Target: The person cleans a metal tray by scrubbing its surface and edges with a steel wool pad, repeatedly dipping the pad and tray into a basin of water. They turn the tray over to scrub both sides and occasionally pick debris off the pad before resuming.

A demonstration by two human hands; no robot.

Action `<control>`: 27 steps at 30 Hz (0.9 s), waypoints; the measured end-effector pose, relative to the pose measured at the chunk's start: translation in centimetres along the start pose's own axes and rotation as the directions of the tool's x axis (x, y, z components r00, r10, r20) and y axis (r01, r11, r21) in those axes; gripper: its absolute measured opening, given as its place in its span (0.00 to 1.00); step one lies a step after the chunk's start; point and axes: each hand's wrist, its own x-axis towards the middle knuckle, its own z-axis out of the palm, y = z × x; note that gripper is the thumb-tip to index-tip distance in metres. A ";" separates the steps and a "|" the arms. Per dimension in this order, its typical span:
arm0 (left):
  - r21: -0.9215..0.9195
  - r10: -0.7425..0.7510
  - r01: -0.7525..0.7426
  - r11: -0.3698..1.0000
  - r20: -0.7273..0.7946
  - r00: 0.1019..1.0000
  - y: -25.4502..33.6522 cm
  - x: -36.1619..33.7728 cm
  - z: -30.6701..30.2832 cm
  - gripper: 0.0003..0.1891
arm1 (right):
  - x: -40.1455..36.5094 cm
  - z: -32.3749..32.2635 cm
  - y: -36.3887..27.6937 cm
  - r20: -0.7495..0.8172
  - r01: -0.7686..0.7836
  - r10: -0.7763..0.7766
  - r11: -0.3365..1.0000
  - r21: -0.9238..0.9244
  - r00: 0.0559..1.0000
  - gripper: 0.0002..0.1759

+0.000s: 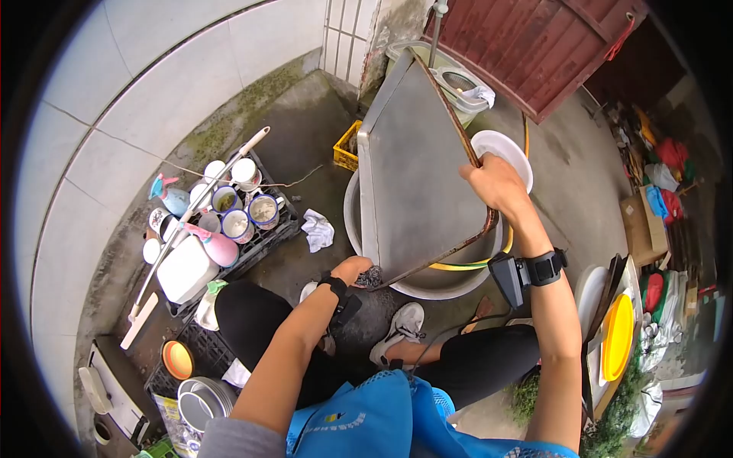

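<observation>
While the right grip [495, 183] clasps the tray [424, 168], press the scourer [371, 277] held in the left grip [350, 269] flat against it.

The left arm [290, 347] is stretched forward and inward from the lower left, its forearm bared, with the left hand [351, 270] held low, near the middle of the view. The back of that hand is turned upward; its fingers [364, 266] are pointed to the right and bent into a grip, the tips partly hidden. The right arm [556, 328] is raised from the lower right, slightly bent at the elbow, its forearm angled up and inward. The right hand [496, 183] is placed farther forward than the left and well apart from it, its fingers [471, 174] curled into a firm clasp.
</observation>
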 end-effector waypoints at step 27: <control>0.570 0.434 0.092 0.816 -0.711 0.554 6.2 -10.6 -12.9 0.28 | -5.8 28.6 15.3 0.129 -0.207 0.406 0.154 0.966 0.905 0.22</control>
